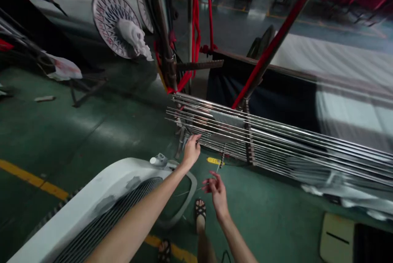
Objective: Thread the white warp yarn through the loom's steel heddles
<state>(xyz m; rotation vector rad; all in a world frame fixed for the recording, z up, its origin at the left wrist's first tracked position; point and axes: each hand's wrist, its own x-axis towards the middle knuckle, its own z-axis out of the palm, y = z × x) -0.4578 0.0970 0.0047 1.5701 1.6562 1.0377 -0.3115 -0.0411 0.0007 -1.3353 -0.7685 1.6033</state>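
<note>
My left hand (191, 151) reaches up to the near side of a rack of long thin metal rods (276, 132), close to their left ends. Its index finger and thumb stand a little apart, with nothing I can make out between them. Lower and to the right, my right hand (215, 191) hangs in the air below the rods, fingers loosely bent and spread. A thin pale line, perhaps a thread, runs beside its fingertips. Notched dark bars (249, 140) cross the rods and hold them spaced apart. A grey flat panel (227, 125) shows behind them.
A white ribbed machine casing (123, 173) stands at my lower left. A yellow power strip (214, 160) lies under the rods. Red-wrapped poles (276, 41) rise beyond. A large roll with a patterned disc (113, 23) is at upper left. A beige box (337, 236) sits lower right.
</note>
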